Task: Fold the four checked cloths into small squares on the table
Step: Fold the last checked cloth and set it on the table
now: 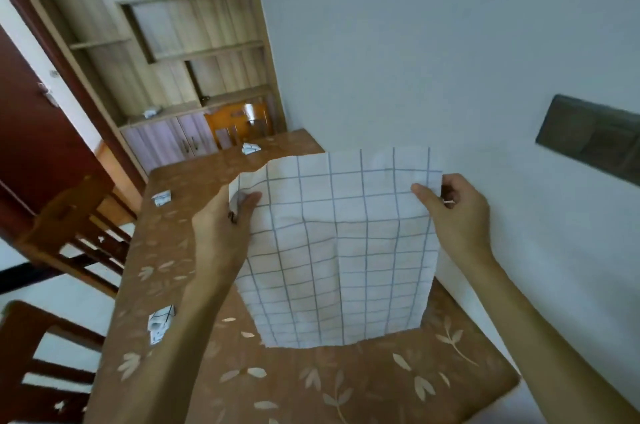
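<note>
A white cloth with a grey check (pixel 339 250) hangs spread in the air above the table (pixel 346 385). My left hand (pixel 221 219) pinches its upper left corner and my right hand (pixel 453 209) pinches its upper right corner. The cloth's lower edge hangs just over the tabletop. Three other checked cloths lie crumpled small on the table: one near the left edge by my left forearm (pixel 160 321), one further back on the left (pixel 162 197), and one at the far end (pixel 251 148).
The table has a brown leaf-patterned cover and stands against a white wall on the right. Wooden chairs (pixel 76 233) stand along its left side and another at the far end (pixel 239 125). A wooden shelf unit (pixel 180 42) fills the back.
</note>
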